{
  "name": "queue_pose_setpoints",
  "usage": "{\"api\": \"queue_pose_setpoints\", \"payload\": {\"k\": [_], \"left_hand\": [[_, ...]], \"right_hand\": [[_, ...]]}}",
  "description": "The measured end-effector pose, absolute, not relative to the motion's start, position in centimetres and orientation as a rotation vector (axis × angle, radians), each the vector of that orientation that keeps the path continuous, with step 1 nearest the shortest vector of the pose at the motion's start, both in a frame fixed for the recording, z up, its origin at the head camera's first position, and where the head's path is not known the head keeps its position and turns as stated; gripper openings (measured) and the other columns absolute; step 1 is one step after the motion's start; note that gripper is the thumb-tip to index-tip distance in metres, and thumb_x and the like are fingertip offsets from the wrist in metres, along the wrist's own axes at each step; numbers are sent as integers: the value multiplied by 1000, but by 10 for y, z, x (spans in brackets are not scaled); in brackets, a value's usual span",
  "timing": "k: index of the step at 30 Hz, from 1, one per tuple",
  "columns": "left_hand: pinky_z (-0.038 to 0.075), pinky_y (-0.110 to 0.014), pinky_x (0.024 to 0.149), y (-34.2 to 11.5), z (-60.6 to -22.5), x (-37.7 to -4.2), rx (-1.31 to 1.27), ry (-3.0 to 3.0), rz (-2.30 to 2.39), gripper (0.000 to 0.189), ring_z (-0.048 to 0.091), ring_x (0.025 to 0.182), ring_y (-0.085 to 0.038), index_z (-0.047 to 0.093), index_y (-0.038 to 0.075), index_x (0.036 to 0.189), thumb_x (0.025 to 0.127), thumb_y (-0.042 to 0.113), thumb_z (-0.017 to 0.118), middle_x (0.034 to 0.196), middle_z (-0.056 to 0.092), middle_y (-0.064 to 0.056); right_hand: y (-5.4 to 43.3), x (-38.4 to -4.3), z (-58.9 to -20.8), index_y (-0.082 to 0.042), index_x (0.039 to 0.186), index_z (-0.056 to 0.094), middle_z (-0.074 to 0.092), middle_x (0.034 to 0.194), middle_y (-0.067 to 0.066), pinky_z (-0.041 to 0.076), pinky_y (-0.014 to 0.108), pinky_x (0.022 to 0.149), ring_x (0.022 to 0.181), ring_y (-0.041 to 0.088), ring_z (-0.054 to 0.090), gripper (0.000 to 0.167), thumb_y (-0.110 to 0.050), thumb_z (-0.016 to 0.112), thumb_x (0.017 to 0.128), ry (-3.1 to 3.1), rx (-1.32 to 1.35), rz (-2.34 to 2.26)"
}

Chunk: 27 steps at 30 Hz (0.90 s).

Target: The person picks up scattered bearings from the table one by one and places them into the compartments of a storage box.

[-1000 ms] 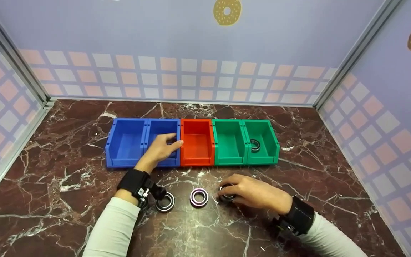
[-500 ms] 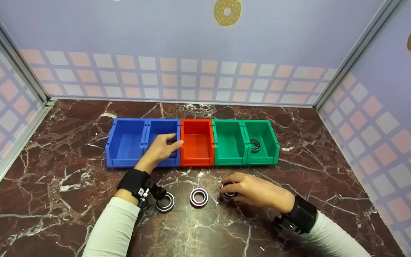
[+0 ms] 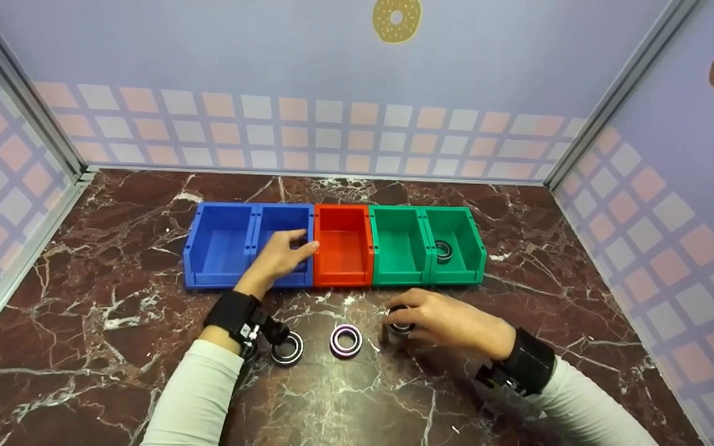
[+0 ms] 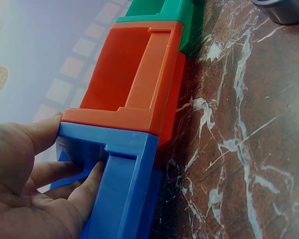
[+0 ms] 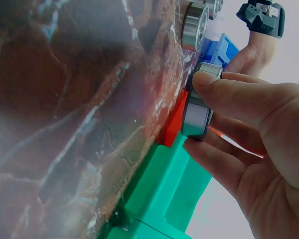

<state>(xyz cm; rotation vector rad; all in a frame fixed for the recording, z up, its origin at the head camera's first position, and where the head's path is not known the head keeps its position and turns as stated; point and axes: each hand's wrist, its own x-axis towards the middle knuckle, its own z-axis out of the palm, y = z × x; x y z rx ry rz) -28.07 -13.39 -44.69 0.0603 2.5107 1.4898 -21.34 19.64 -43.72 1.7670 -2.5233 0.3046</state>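
Note:
My right hand (image 3: pixel 447 322) pinches a metal ball bearing (image 5: pixel 197 117) between thumb and fingertips. In the right wrist view the bearing stands on edge in the grip, apart from the tabletop. My left hand (image 3: pixel 279 254) rests at the second blue bin (image 4: pixel 122 189), its loosely bent fingers inside and its thumb touching the wall beside the red bin (image 3: pixel 341 248). No object shows in the left hand; the bin's floor is largely hidden. A purple-ringed bearing (image 3: pixel 335 350) and a dark bearing (image 3: pixel 297 356) lie on the table between the hands.
Left of that blue bin stands another blue bin (image 3: pixel 217 248). Two green bins follow the red one; the outer green bin (image 3: pixel 465 248) holds a bearing (image 3: pixel 444 260). Another bearing (image 3: pixel 250 351) is partly hidden by the left wrist camera. Printed walls enclose the marble-patterned table (image 3: pixel 115 371).
My right hand has lifted the bearing and moved slightly away from the body and to the right, toward the green bins. The left hand stays where it was.

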Motion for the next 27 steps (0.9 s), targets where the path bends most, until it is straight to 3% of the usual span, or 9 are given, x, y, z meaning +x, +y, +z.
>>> {"api": "queue_pose_setpoints", "payload": {"k": [9, 21, 27], "left_hand": [[30, -47, 122, -134, -449, -283, 98, 2543, 1475, 62, 33, 146, -36, 37, -5, 149, 100, 27, 57, 156, 36, -24], [32, -46, 121, -133, -447, -283, 70, 2527, 1486, 63, 36, 145, -35, 36, -3, 150, 100, 29, 57, 157, 35, -23], [32, -45, 121, -133, -447, -281, 67, 2513, 1508, 64, 37, 144, -34, 36, -4, 150, 100, 29, 58, 157, 35, -23]], "right_hand": [[197, -219, -429, -18, 123, 67, 62, 132, 8, 55, 36, 98, 120, 24, 60, 44, -8, 79, 82, -2501, 1751, 288], [204, -230, -415, -19, 130, 64, 60, 133, 10, 56, 37, 96, 119, 24, 60, 48, -7, 76, 85, -2529, 1678, 307], [203, -240, -409, -14, 126, 66, 61, 131, 13, 57, 38, 95, 116, 28, 61, 45, -5, 77, 84, -2466, 1686, 312]]}}
